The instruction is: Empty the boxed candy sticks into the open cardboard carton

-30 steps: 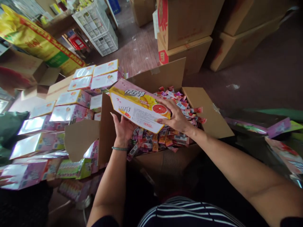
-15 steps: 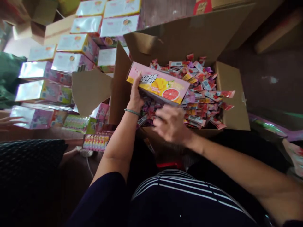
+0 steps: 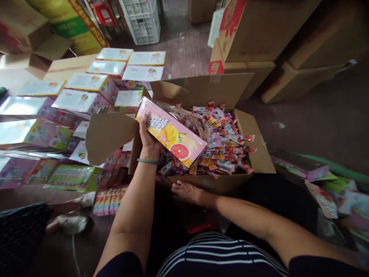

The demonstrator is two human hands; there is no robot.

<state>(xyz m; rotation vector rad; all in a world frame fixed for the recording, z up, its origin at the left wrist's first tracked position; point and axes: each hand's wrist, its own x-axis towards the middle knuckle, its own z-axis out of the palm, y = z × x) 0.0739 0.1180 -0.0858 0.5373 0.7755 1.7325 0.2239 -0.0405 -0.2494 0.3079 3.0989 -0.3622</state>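
Several cartons [image 3: 268, 30], brown floor [image 3: 181, 57], white crates [image 3: 142, 27], pink box [image 3: 173, 134] in left hand [image 3: 148, 140]

Beyond the left grip [image 3: 150, 141], a dark reddish-brown, finely lined floor [image 3: 182, 50] runs back to stacked white slatted crates [image 3: 145, 27]. A yellow sack [image 3: 75, 29] stands ahead and left of the grip; large brown cartons [image 3: 259, 32] are piled ahead and right. Light is pale and bright leftward, dim far right.

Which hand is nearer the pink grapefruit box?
Left. The left hand holds the pink grapefruit box near its left end; the right hand is apart, lower, by the carton's near side.
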